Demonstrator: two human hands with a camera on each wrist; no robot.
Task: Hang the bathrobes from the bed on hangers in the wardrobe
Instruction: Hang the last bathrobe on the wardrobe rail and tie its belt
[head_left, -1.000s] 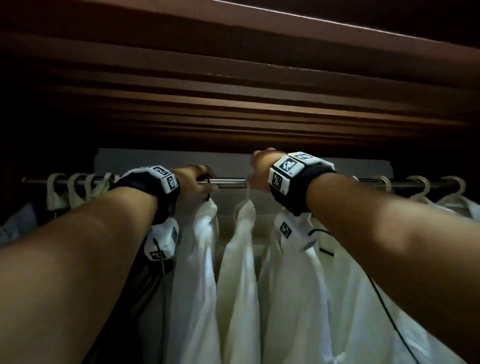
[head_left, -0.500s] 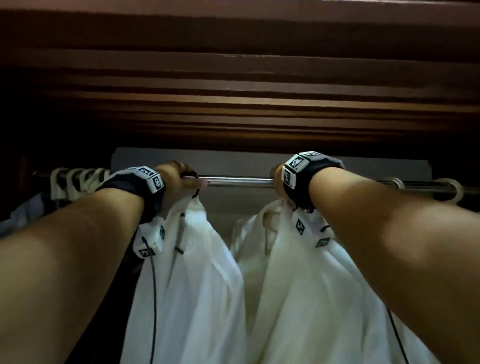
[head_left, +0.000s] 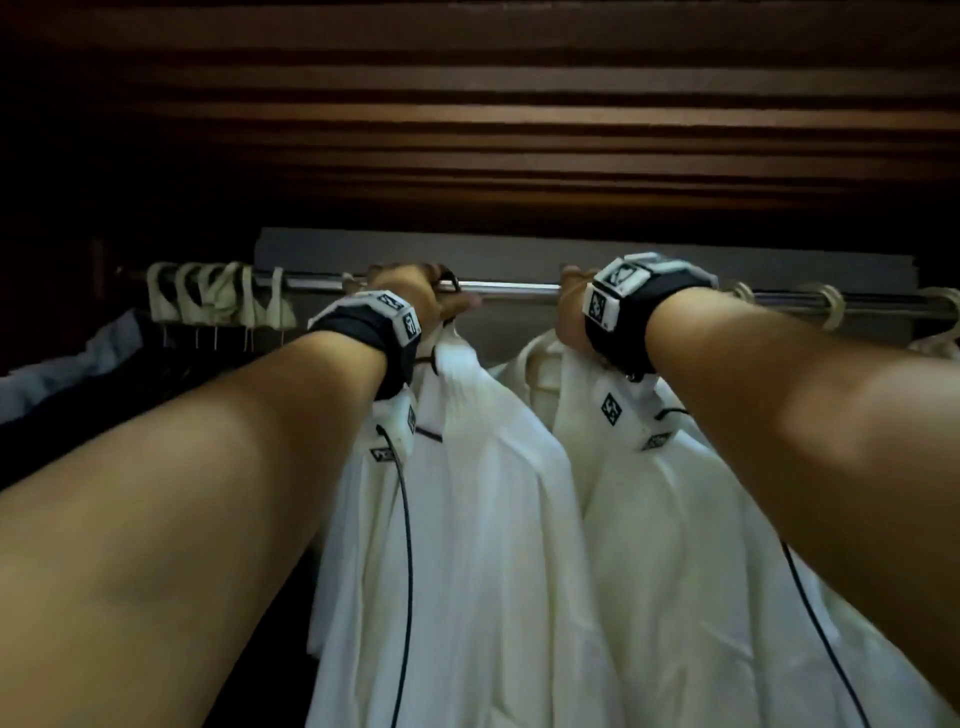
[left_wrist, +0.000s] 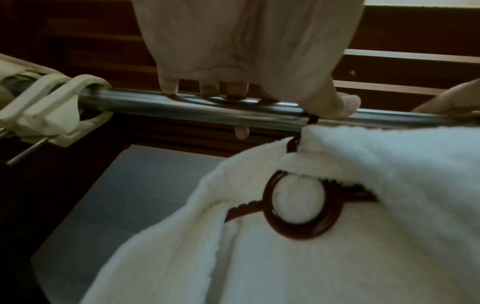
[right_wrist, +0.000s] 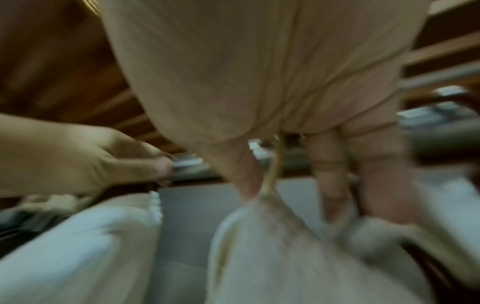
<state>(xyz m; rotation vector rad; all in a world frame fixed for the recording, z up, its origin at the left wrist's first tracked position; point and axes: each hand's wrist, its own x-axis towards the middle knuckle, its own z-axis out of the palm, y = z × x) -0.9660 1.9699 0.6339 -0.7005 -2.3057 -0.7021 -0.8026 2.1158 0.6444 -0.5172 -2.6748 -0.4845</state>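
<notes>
Two white bathrobes hang from the metal rail (head_left: 519, 287) in the wardrobe. The left bathrobe (head_left: 467, 519) sits on a dark brown hanger (left_wrist: 298, 207) with a ring at its neck. My left hand (head_left: 426, 299) curls over the rail (left_wrist: 155, 105), thumb against the hanger's dark hook (left_wrist: 313, 120). The right bathrobe (head_left: 675, 545) hangs on a cream hanger. My right hand (head_left: 571, 312) grips it just under the rail. The blurred right wrist view shows its thin hook (right_wrist: 274, 170) between thumb and fingers (right_wrist: 330, 174), which reach down to the collar (right_wrist: 285, 246).
Several bare cream hangers (head_left: 218, 304) bunch at the rail's left end, with more cream hooks (head_left: 831, 306) to the right. A dark garment (head_left: 78, 374) hangs at far left. Slatted brown wood (head_left: 467, 130) is close overhead, and a grey back panel (head_left: 519, 249) lies behind the rail.
The two hands have spread further apart along the rail than a second ago. A gap has opened between the two bathrobes, and both now show broader faces.
</notes>
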